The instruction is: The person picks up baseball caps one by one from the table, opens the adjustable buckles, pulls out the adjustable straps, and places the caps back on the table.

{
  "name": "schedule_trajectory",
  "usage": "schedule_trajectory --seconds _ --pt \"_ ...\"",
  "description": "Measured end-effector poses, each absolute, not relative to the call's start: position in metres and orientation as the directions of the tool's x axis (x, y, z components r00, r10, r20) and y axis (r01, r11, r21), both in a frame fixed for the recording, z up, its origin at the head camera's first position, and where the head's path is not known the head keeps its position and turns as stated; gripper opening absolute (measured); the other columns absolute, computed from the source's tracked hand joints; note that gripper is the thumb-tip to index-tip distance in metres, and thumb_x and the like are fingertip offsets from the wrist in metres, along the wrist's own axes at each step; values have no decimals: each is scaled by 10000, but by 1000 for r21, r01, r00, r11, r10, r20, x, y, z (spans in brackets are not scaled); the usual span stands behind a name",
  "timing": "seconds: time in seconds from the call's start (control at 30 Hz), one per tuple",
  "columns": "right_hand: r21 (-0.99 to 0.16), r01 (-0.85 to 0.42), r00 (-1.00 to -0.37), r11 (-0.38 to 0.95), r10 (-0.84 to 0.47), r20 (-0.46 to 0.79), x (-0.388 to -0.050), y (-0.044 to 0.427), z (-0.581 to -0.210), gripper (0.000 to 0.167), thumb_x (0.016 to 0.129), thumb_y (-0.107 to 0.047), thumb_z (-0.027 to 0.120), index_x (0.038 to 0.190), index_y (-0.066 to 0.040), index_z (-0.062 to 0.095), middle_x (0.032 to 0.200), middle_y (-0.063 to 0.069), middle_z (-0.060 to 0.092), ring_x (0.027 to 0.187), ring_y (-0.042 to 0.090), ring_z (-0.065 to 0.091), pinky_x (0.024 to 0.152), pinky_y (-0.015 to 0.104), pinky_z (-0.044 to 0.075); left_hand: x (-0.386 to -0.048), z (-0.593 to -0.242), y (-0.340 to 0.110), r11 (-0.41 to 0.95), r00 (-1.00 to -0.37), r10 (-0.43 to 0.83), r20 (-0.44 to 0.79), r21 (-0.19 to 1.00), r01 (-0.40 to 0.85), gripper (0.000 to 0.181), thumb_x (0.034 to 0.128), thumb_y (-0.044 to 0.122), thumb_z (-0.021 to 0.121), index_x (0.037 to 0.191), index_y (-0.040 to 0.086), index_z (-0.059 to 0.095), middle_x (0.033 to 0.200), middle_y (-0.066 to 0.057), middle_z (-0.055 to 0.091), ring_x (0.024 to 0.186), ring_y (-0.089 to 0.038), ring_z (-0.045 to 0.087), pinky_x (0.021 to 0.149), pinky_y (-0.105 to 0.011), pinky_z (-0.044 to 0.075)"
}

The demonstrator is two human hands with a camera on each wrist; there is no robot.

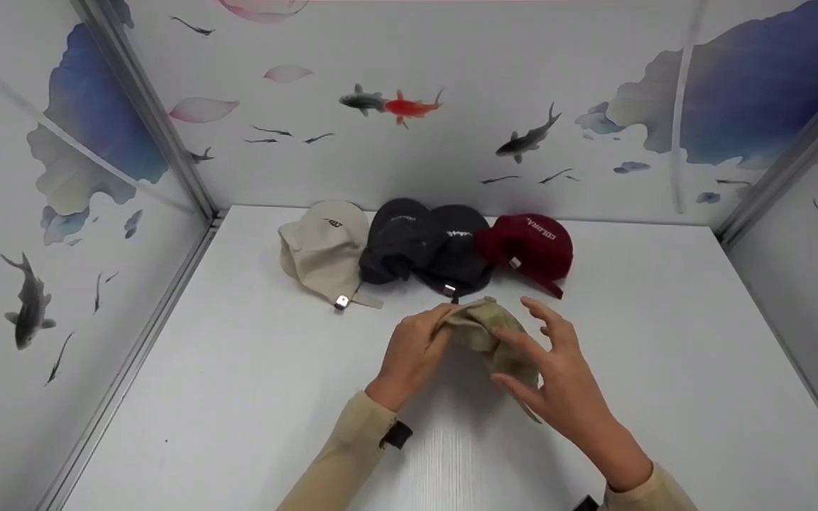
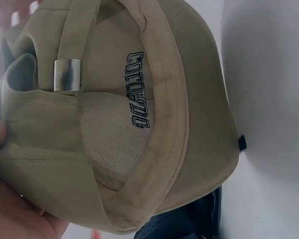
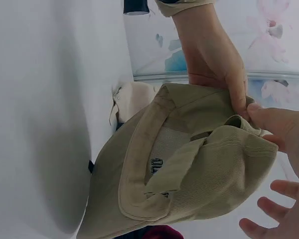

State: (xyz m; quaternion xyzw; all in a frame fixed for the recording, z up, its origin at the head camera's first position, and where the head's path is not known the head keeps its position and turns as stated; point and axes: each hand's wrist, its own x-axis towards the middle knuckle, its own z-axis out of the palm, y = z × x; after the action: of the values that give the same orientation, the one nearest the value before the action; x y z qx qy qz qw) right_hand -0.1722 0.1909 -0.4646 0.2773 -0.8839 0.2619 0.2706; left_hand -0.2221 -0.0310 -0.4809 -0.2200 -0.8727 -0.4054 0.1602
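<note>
A khaki baseball cap (image 1: 481,328) is held above the white table, its inside turned toward the wrist cameras. Its brim (image 2: 199,109), the back of dark stitched lettering (image 2: 137,89) and a metal strap buckle (image 2: 67,74) show in the left wrist view. My left hand (image 1: 415,349) grips the cap's left edge, thumb against the fabric. At the opposite side my right hand (image 1: 566,380) has thumb and index finger on a fold of the cap, pinching it (image 3: 259,112). The other right fingers (image 3: 272,209) stand spread away from the cloth.
Along the back of the table (image 1: 664,355) lie a cream cap (image 1: 327,248), two dark caps (image 1: 402,238) (image 1: 460,248) and a dark red cap (image 1: 533,245), side by side. Walls printed with fish and petals rise at the back (image 1: 451,170) and both sides.
</note>
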Motion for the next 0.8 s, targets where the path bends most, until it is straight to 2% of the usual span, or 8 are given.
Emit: schedule_trajectory --seconds 0.17,0.27,0.37,0.43,0.5,0.6,0.73,0.8 --pt "-280 -570 -751 773 -351 559 -176 187 -472 974 611 -272 969 1457 -225 489 1532 178 379 1298 342 468 917 508 540 -224 -478 -33 560 -864 226 450 665 493 239 994 154 527 1152 135 704 976 -28 757 821 -128 679 730 -332 545" --pt "-268 -549 -765 791 -346 543 -180 184 -476 1067 605 -211 972 1507 -193 402 1518 167 390 1227 331 540 885 490 556 -225 -478 -33 538 -871 216 442 690 484 220 1013 180 525 1147 123 691 855 -41 716 737 -98 599 681 -277 494" --pt "-275 -542 -764 794 -329 554 -183 183 -480 1050 642 -92 940 1521 -181 372 1437 159 461 1145 322 596 880 480 550 -226 -477 -34 501 -876 204 437 722 477 223 1036 231 518 1150 118 673 725 -37 622 674 -84 516 647 -237 434" --pt "-283 -549 -753 787 -319 575 -185 182 -482 1009 671 -11 900 1518 -181 380 1363 147 508 1096 305 621 865 469 551 -227 -477 -34 474 -875 197 442 739 479 236 1043 261 515 1163 119 660 691 -38 582 658 -85 493 648 -232 426" --pt "-280 -569 -734 773 -324 597 -186 182 -483 982 687 30 875 1512 -182 386 1333 142 509 1070 286 630 831 442 563 -227 -477 -34 458 -874 186 449 747 482 248 1045 274 514 1193 129 651 724 -33 616 657 -75 494 656 -233 433" --pt "-223 -626 -675 747 -377 634 -188 183 -485 953 684 78 850 1488 -178 405 1396 167 448 1020 277 653 747 396 592 -228 -479 -35 442 -872 176 457 755 484 271 1042 261 525 1263 138 622 754 -54 658 610 -49 464 626 -224 420" --pt "-112 -674 -604 730 -457 653 -190 185 -486 908 675 68 860 1444 -211 466 1494 199 366 1019 304 645 702 376 603 -227 -480 -35 440 -882 159 445 768 466 331 1034 182 532 1362 140 516 661 -83 558 541 -69 368 556 -225 346" --pt "-79 -679 -589 730 -478 652 -190 186 -485 869 675 48 871 1419 -225 515 1481 194 405 1071 314 621 723 377 602 -227 -481 -36 449 -882 148 448 764 464 312 1027 121 524 1332 116 458 730 -88 586 596 -109 484 599 -247 413"
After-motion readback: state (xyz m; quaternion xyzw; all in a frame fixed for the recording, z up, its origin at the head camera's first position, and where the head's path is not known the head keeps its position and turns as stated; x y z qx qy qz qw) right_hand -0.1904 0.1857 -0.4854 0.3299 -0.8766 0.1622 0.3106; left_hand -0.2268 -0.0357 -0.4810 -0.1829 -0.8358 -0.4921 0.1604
